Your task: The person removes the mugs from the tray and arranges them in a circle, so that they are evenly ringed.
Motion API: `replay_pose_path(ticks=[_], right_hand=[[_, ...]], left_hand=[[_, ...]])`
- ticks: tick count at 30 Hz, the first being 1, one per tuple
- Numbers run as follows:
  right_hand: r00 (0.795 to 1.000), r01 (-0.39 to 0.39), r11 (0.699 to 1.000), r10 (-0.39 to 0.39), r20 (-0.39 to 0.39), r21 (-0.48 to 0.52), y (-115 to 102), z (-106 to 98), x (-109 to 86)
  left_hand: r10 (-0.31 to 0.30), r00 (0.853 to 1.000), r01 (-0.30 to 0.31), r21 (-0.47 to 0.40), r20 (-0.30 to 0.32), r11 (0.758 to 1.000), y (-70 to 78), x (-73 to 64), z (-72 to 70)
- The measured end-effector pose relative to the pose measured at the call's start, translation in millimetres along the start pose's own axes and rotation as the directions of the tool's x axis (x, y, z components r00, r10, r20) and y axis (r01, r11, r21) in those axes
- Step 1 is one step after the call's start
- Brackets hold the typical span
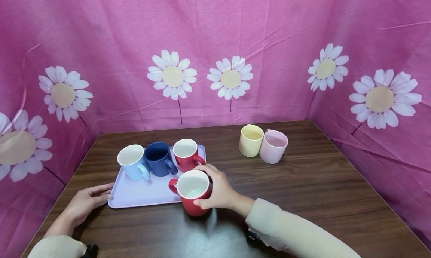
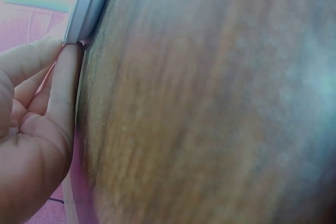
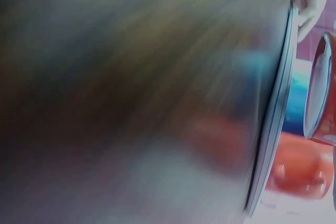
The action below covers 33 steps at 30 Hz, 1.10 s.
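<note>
A red mug (image 1: 193, 203) is grasped by the right hand (image 1: 220, 189), its body set between the thumb on the near side and the fingers reaching round the far side, its handle turned away from them. It is held up at the near right corner of the lavender tray (image 1: 148, 192), on which a light-blue mug (image 1: 133, 171), a navy-blue mug (image 1: 158, 164) and a second red mug (image 1: 186, 163) are stood. The tray's left rim is touched by the left hand (image 1: 86, 200), its fingers extended rather than clenched.
</note>
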State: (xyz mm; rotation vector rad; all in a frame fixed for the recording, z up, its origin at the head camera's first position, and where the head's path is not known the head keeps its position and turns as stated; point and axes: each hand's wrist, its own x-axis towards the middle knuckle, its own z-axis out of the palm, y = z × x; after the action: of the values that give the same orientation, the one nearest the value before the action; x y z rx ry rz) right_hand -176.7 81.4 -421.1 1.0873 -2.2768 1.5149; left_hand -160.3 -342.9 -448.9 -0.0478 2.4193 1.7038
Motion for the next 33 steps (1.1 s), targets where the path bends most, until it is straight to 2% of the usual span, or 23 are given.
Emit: replay_pose_path(ticks=[6, 17, 21, 25, 29, 33], right_hand=[[0.999, 0.033, 0.999, -0.033, -0.028, -0.020, 10, -27, -9.5], [0.995, -0.056, 0.991, 0.045, -0.094, -0.117, 27, -65, -22.5], [0.985, -0.107, 0.979, 0.082, -0.150, -0.171, 33, -73, -24.0], [0.962, -0.177, 0.962, 0.125, -0.243, -0.206, 39, -79, -22.3], [0.920, -0.275, 0.936, 0.191, -0.342, -0.217, 46, -81, -19.0], [0.876, -0.371, 0.899, 0.256, -0.408, -0.232, 51, -81, -14.9]], left_hand=[[0.008, 1.000, -0.008, -0.002, -0.006, 1.000, -0.8, -0.5, 0.2], [-0.002, 1.000, 0.002, -0.001, 0.001, 1.000, -2.0, 0.3, -0.6], [0.003, 1.000, -0.002, -0.013, 0.005, 1.000, -2.2, 0.1, -0.1], [-0.001, 1.000, 0.001, -0.014, 0.004, 1.000, -1.9, 0.2, 0.0], [-0.007, 1.000, 0.007, 0.004, -0.005, 1.000, -1.2, 0.2, 0.3], [-0.009, 1.000, 0.009, 0.025, -0.009, 1.000, -1.2, 0.4, 0.2]])
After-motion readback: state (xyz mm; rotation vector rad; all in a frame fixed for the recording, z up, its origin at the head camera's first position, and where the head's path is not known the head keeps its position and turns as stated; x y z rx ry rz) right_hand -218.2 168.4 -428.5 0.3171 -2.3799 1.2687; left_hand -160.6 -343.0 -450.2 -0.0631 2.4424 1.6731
